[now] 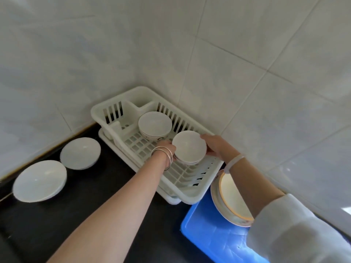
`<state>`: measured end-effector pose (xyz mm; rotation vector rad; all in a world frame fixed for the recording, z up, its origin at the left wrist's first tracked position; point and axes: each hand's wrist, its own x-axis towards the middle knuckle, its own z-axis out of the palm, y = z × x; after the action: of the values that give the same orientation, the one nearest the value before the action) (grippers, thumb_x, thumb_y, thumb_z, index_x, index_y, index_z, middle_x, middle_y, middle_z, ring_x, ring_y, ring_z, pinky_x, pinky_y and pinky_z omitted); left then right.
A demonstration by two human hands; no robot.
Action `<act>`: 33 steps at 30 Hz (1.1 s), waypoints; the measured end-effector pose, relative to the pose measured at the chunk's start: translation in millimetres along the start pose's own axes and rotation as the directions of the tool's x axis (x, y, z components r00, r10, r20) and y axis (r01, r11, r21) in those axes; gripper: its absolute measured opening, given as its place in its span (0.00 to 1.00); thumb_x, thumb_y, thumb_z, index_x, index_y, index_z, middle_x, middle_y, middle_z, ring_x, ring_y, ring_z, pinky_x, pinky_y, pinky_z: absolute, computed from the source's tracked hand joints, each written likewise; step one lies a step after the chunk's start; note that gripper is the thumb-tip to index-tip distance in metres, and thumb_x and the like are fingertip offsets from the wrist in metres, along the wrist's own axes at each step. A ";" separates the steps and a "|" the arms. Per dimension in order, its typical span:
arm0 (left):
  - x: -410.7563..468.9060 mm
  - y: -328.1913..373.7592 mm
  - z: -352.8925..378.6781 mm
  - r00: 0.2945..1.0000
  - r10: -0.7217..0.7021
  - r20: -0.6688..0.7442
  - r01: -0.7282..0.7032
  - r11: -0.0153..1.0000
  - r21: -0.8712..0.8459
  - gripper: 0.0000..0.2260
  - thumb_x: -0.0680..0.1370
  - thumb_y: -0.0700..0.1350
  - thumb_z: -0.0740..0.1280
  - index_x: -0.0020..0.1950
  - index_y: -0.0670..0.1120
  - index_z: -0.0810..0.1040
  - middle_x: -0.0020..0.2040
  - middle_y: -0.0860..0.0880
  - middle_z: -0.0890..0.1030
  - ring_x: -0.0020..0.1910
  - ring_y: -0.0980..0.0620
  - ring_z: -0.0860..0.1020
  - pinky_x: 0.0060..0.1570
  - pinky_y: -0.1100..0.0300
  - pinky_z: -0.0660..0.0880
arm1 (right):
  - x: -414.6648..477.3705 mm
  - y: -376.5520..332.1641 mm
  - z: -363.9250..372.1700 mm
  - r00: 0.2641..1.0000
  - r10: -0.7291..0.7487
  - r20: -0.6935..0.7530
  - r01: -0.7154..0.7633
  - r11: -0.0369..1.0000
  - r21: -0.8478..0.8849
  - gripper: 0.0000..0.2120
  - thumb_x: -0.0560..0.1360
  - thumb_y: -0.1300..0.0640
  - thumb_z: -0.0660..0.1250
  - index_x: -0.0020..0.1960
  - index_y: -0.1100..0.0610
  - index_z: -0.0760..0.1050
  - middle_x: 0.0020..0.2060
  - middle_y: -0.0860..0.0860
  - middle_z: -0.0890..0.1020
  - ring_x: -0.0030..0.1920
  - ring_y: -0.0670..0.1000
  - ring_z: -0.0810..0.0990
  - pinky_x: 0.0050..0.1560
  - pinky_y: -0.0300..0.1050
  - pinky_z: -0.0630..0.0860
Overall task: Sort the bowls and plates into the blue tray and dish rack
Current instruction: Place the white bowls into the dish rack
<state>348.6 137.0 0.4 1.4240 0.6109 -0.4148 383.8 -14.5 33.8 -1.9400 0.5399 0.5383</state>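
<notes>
White bowl (pixel 189 147) clasped between fingers of left hand (pixel 167 147) and right hand (pixel 215 147), curled against its sides, over the dish rack (pixel 114 111), second bowl (pixel 154 125) inside the rack behind, two plates (pixel 80 152) on black counter (pixel 95 186) left of the rack, stacked plates (pixel 230 204) in blue tray (pixel 212 240) near the rack's front end.

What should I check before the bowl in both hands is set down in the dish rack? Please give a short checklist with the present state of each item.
1. Grip: the left hand and right hand hold the bowl on opposite sides: ok.
2. Bowl upright, opening up: ok.
3. Position over the dish rack: ok.
4. Free grid floor beside the other bowl already in the rack: ok, the near part looks open.
5. Gap between the two bowls: cannot tell, they overlap in this view.
6. Plates in the blue tray lie under the right forearm; clearance: cannot tell.
</notes>
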 end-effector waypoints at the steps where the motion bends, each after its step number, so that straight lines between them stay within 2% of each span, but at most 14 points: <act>1: 4.0 -2.5 0.2 1.000 -0.011 -0.011 0.011 1.000 0.009 0.17 0.76 0.29 0.55 0.64 0.35 0.71 0.64 0.37 0.74 0.54 0.41 0.74 0.59 0.42 0.74 | 2.3 -0.8 2.6 1.000 -0.008 0.021 0.009 1.000 -0.026 0.19 0.78 0.51 0.62 0.62 0.64 0.72 0.47 0.58 0.79 0.47 0.57 0.79 0.52 0.50 0.78; 4: 2.7 -8.9 -3.6 0.999 -0.022 -0.026 0.022 1.000 -0.020 0.16 0.76 0.29 0.55 0.63 0.34 0.71 0.64 0.36 0.73 0.52 0.40 0.74 0.51 0.47 0.76 | 2.8 -2.9 8.9 0.999 0.003 0.035 0.003 0.988 -0.155 0.21 0.79 0.46 0.60 0.62 0.62 0.72 0.47 0.57 0.79 0.50 0.59 0.81 0.47 0.49 0.78; 6: 34.8 -7.0 50.6 0.997 -0.080 0.012 0.080 0.997 0.020 0.17 0.76 0.29 0.55 0.63 0.35 0.71 0.65 0.36 0.72 0.58 0.36 0.74 0.49 0.48 0.75 | 47.0 13.8 -30.3 0.998 0.063 -0.005 -0.063 0.977 -0.203 0.21 0.79 0.44 0.58 0.61 0.60 0.72 0.43 0.56 0.80 0.44 0.58 0.82 0.40 0.47 0.78; 9: 36.5 -7.3 52.2 0.995 -0.098 0.028 0.096 0.994 0.058 0.17 0.76 0.28 0.55 0.64 0.35 0.71 0.66 0.36 0.72 0.62 0.34 0.73 0.55 0.44 0.75 | 57.2 21.5 -31.8 0.999 0.050 0.004 -0.045 0.931 -0.363 0.22 0.79 0.44 0.56 0.61 0.60 0.73 0.35 0.53 0.79 0.33 0.53 0.79 0.32 0.43 0.74; 13: 40.4 -6.2 49.1 0.995 -0.093 0.034 0.091 0.994 0.055 0.17 0.76 0.29 0.56 0.64 0.36 0.72 0.66 0.36 0.72 0.62 0.34 0.73 0.56 0.44 0.75 | 59.3 18.8 -32.5 1.000 0.014 -0.010 -0.017 0.907 -0.420 0.20 0.79 0.44 0.57 0.58 0.60 0.73 0.33 0.52 0.78 0.32 0.52 0.79 0.30 0.43 0.73; 14: 39.6 -5.9 48.6 0.995 -0.093 0.037 0.091 0.995 0.044 0.17 0.76 0.29 0.56 0.64 0.36 0.72 0.66 0.37 0.72 0.62 0.34 0.73 0.56 0.45 0.75 | 60.1 18.2 -32.7 1.000 0.014 -0.015 -0.019 0.903 -0.429 0.19 0.79 0.44 0.57 0.57 0.59 0.73 0.34 0.53 0.78 0.32 0.53 0.79 0.31 0.44 0.74; 16: 38.6 -5.6 48.2 0.994 -0.098 0.056 0.097 0.995 0.021 0.17 0.76 0.30 0.57 0.64 0.37 0.71 0.66 0.37 0.71 0.63 0.36 0.73 0.54 0.47 0.76 | 60.1 16.5 -32.6 1.000 0.013 -0.015 -0.018 0.902 -0.431 0.16 0.79 0.45 0.57 0.52 0.59 0.72 0.38 0.55 0.79 0.39 0.57 0.82 0.42 0.49 0.80; 18: 37.2 -5.4 47.2 0.990 -0.115 0.078 0.116 0.993 -0.020 0.16 0.76 0.31 0.58 0.64 0.37 0.71 0.66 0.37 0.71 0.63 0.38 0.72 0.52 0.50 0.76 | 61.6 18.0 -34.7 0.999 0.005 -0.033 -0.020 0.884 -0.467 0.16 0.79 0.46 0.56 0.46 0.60 0.71 0.42 0.59 0.81 0.44 0.60 0.82 0.54 0.53 0.79; 19: 37.3 -5.4 45.6 0.989 -0.116 0.089 0.120 0.992 -0.048 0.16 0.77 0.33 0.59 0.64 0.37 0.70 0.65 0.37 0.71 0.62 0.39 0.72 0.51 0.51 0.76 | 61.8 19.1 -35.4 0.999 -0.013 -0.043 -0.010 0.870 -0.494 0.16 0.79 0.47 0.56 0.44 0.60 0.72 0.42 0.59 0.81 0.43 0.59 0.81 0.55 0.53 0.78; 24: 34.6 -7.0 41.6 0.990 -0.097 0.105 0.108 0.989 -0.103 0.15 0.77 0.36 0.59 0.64 0.37 0.70 0.56 0.40 0.72 0.55 0.42 0.73 0.49 0.53 0.75 | 52.1 27.5 -34.6 0.988 -0.147 -0.040 0.080 0.721 -0.688 0.16 0.80 0.50 0.53 0.44 0.59 0.73 0.35 0.53 0.77 0.40 0.54 0.75 0.45 0.45 0.70; 27: 33.6 -8.9 43.7 0.993 -0.072 0.096 0.076 0.996 -0.036 0.14 0.77 0.36 0.59 0.62 0.38 0.72 0.52 0.41 0.73 0.52 0.44 0.72 0.50 0.54 0.74 | 42.8 30.0 -35.1 0.980 -0.197 -0.027 0.111 0.657 -0.746 0.17 0.81 0.52 0.52 0.52 0.61 0.75 0.45 0.57 0.79 0.44 0.55 0.75 0.46 0.45 0.68; 29: 31.9 -7.2 41.4 0.994 -0.059 0.092 0.060 0.998 -0.007 0.10 0.77 0.36 0.59 0.55 0.38 0.74 0.48 0.41 0.73 0.49 0.45 0.72 0.49 0.56 0.72 | 35.3 28.4 -35.4 0.970 -0.241 -0.022 0.143 0.644 -0.751 0.19 0.82 0.52 0.51 0.58 0.63 0.74 0.52 0.59 0.80 0.50 0.57 0.77 0.49 0.45 0.67; 30: 29.6 -5.0 39.0 0.994 -0.057 0.091 0.056 0.998 0.013 0.06 0.77 0.36 0.59 0.48 0.39 0.74 0.44 0.42 0.74 0.48 0.45 0.72 0.48 0.56 0.71 | 30.5 27.3 -35.3 0.965 -0.262 -0.029 0.158 0.662 -0.733 0.19 0.82 0.52 0.51 0.59 0.63 0.75 0.54 0.59 0.80 0.53 0.58 0.77 0.49 0.45 0.68; 33: 22.9 0.9 27.8 0.995 -0.007 0.100 0.000 0.998 0.068 0.12 0.78 0.37 0.58 0.34 0.46 0.68 0.35 0.48 0.70 0.37 0.50 0.71 0.43 0.58 0.72 | 13.3 22.8 -30.9 0.941 -0.334 -0.055 0.213 0.710 -0.671 0.18 0.81 0.53 0.52 0.58 0.61 0.76 0.54 0.59 0.80 0.55 0.59 0.77 0.49 0.45 0.67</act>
<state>371.1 111.7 -12.1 1.4577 0.5226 -0.5111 385.2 -53.4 22.0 -2.7151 0.1455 0.3897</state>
